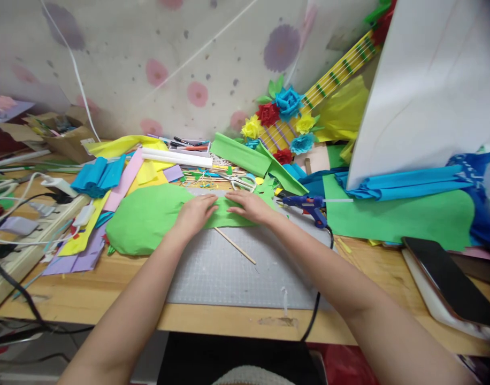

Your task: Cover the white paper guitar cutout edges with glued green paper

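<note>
A long piece of bright green crepe paper (148,216) lies across the grey cutting mat (237,283), its wide rounded end to the left. My left hand (196,215) rests on its middle with the fingers stretched out flat. Close by on the right, my right hand (250,207) lies on the same paper, fingers extended and pointing toward the left hand. A small gap separates the fingertips. From under the paper's near edge a thin wooden stick (237,247) sticks out toward me. Whatever lies beneath the palms is hidden.
A blue glue gun (309,205) with a black cord lies to the right. White-handled scissors (244,183) sit behind the hands. A phone (449,278) is at the right edge, a power strip (32,246) at the left. Behind stands a flower-trimmed paper guitar (315,101).
</note>
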A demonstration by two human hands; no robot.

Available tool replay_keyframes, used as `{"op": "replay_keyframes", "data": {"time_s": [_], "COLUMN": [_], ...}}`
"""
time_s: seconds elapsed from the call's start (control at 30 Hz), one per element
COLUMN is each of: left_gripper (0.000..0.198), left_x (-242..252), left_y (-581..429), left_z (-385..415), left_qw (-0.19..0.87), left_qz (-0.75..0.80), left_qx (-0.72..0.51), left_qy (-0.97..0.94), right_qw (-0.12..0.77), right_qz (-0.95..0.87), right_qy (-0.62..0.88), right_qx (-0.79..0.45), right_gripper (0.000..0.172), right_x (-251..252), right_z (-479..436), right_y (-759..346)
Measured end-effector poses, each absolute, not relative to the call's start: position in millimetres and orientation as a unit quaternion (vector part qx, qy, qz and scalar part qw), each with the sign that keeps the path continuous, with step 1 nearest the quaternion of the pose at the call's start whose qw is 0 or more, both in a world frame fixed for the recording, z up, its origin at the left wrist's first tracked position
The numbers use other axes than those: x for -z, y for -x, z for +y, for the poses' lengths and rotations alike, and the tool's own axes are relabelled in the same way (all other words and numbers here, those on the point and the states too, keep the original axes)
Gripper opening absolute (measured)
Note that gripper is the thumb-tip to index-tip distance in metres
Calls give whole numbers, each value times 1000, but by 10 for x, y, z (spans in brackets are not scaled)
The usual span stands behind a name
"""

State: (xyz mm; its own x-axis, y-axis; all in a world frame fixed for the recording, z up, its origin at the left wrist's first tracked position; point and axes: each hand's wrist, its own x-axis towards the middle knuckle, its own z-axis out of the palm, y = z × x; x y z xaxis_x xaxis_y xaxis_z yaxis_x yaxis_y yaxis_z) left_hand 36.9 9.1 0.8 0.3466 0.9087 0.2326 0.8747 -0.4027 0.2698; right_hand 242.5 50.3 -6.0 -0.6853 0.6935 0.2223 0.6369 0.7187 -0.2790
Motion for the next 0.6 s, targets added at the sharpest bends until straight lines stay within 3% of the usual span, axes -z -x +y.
{"op": "replay_keyframes", "data": {"time_s": [0.2, 0.6], "left_gripper": [47, 47], "left_x": [108, 140], "left_y": [-447, -475], "left_z": [98, 83], "left_qw": [75, 32], "left_qz": [516, 501], "left_qx": [-123, -62], "left_qy": [-844, -863], "right_qw": [122, 86], "right_qz": [-927, -929], "right_qy": [340, 354], "right_qx": [-100, -60], "right_gripper": [65, 69], "right_x": [265, 329], "right_z": [429, 400], "right_y": [-2503, -2484]}}
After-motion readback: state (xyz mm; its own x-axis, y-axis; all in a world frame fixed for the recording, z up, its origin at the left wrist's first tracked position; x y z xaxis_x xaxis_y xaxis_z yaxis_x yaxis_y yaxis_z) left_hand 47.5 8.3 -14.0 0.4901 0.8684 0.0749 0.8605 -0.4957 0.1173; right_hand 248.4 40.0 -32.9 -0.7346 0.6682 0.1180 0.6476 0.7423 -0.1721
